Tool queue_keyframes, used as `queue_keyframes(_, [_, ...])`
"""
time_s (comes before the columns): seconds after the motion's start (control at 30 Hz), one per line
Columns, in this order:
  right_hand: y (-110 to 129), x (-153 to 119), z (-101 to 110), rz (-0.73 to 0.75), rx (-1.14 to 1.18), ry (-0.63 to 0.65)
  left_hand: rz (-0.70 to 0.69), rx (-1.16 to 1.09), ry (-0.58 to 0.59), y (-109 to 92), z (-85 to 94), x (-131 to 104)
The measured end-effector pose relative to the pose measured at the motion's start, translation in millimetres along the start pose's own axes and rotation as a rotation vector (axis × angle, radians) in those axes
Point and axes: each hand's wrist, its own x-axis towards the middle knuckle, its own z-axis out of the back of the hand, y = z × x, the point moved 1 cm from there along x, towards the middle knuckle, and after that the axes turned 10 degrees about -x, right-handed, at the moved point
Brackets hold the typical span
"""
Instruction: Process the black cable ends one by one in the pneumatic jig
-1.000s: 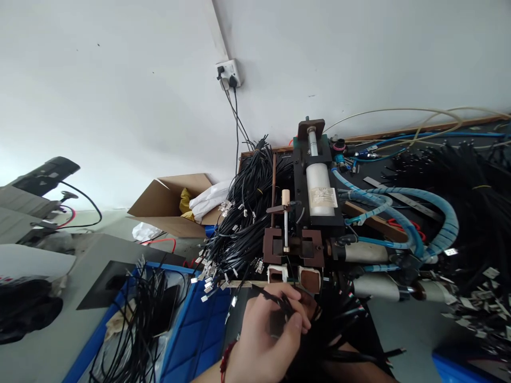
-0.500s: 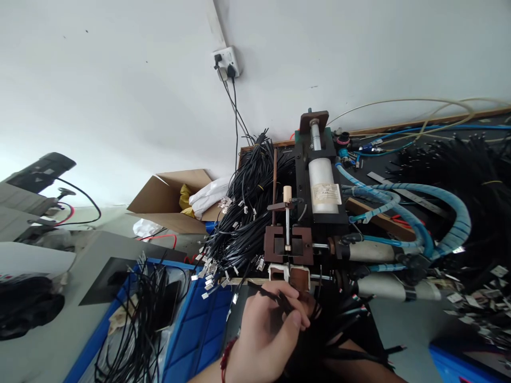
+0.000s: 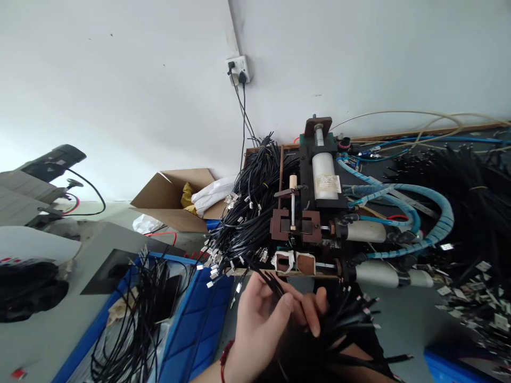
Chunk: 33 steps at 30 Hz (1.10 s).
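My left hand (image 3: 259,319), with a red bracelet at the wrist, is closed round a few black cables (image 3: 273,284) at the lower middle. Just right of it, my right hand (image 3: 313,308) shows only some fingers; the rest is hidden behind a dark bundle of cables (image 3: 351,319) with stripped ends, which lies over my right forearm. Above the hands stands a pneumatic press with a white cylinder (image 3: 325,175), a brown clamp (image 3: 295,226) and a lower brown block with white edging (image 3: 295,263).
Black cables with white connectors (image 3: 255,207) lie left of the press. A blue crate (image 3: 199,319) and a cardboard box (image 3: 171,207) are at the left. Blue hoses (image 3: 443,207) and more cables (image 3: 471,197) lie right.
The view has shifted, and the hands now sit a little below the lower brown block. The right hand's fingers have spread and show more; the left still holds cables.
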Motion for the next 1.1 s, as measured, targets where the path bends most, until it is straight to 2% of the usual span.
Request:
queue_keyframes(0.07, [-5.5,-5.1,-2.5,0.093,0.126,-0.039,-0.044,0.062,-0.017,-1.6,2.4,-2.9])
queue_keyframes(0.1, [-6.4,-7.4,-2.7,0.074,0.131,0.000,-0.077,0.094,-0.033,-1.8,3.8,-4.5])
queue_keyframes(0.2, [-2.7,-13.1,2.7,-0.067,0.052,0.140,-0.151,0.174,-0.068,0.0,7.8,-9.4])
queue_keyframes(0.33, [0.7,-17.0,14.2,-0.219,0.005,0.147,-0.200,0.276,-0.044,1.3,11.1,-13.8])
queue_keyframes(0.5, [-9.0,-18.2,21.0,-0.293,-0.011,0.066,-0.198,0.428,-0.007,-0.9,13.0,-10.9])
queue_keyframes(0.6, [-11.0,-18.6,23.5,-0.292,-0.006,0.005,-0.105,0.392,-0.005,-0.2,11.9,-5.7])
queue_keyframes(0.73, [-5.2,-18.7,25.7,-0.286,-0.021,-0.049,-0.046,0.316,-0.081,3.0,9.0,1.1])
queue_keyframes(0.87, [1.4,-16.3,24.6,-0.292,-0.029,-0.139,-0.127,0.419,-0.162,9.0,11.5,7.4])
queue_keyframes(1.0, [6.2,-12.0,22.8,-0.319,-0.042,-0.183,-0.229,0.619,-0.128,11.2,15.5,11.9])
queue_keyframes(1.1, [9.3,-9.0,23.2,-0.287,-0.054,-0.157,-0.312,0.707,-0.107,6.5,14.2,13.8])
